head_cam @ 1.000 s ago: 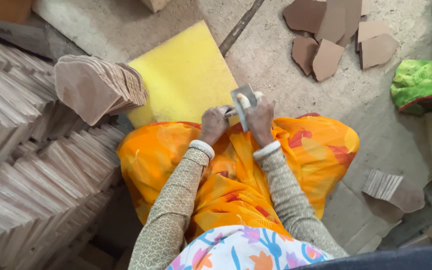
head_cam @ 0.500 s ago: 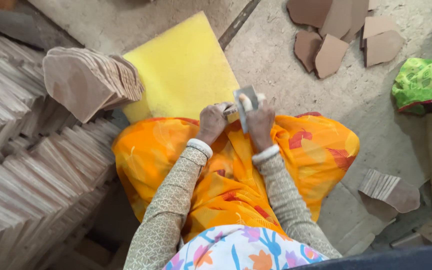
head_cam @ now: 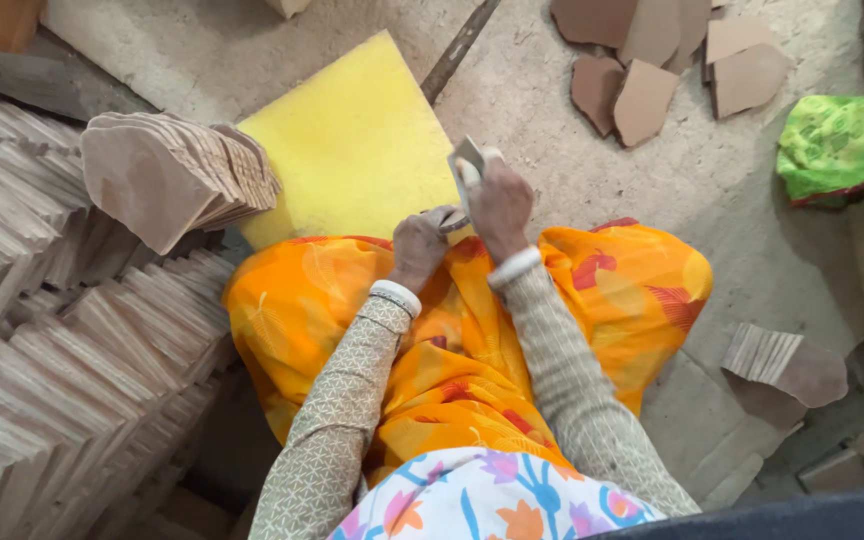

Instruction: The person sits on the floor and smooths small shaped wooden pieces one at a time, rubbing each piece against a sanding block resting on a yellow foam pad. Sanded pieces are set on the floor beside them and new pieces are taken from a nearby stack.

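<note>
The right hand (head_cam: 500, 205) is closed around a thin grey flat piece (head_cam: 468, 165), holding it upright over the lap, probably so its edge faces the left hand (head_cam: 420, 245). That hand is curled round a small tool (head_cam: 452, 222) (too hidden to identify) just below the piece, above the yellow foam pad (head_cam: 347, 150).

Single head-worn camera, looking steeply down over the wearer's lap, close to both forearms, floor (head_cam: 652, 190) filling the upper frame, tile stacks (head_cam: 42, 340) along the left edge
</note>
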A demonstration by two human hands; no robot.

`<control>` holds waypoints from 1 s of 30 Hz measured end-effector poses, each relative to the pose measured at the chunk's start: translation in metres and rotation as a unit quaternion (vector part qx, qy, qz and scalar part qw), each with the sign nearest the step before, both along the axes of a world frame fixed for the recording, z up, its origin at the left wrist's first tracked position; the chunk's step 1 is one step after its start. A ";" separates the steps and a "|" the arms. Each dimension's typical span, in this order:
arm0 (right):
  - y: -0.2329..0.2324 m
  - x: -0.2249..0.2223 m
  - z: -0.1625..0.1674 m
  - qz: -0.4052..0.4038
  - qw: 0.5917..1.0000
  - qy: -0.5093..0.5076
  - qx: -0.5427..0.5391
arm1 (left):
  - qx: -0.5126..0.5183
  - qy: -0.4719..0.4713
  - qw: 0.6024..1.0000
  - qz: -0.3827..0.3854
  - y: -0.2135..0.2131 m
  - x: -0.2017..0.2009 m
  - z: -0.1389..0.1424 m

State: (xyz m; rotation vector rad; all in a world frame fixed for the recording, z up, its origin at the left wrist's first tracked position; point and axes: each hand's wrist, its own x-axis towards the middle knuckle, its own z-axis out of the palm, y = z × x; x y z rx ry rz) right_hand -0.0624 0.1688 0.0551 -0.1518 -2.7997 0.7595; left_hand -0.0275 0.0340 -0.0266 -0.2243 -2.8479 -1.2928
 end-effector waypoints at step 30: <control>0.040 -0.010 -0.048 -0.046 0.982 -0.046 -0.175 | 0.014 0.011 1.000 -0.022 -0.007 -0.008 0.013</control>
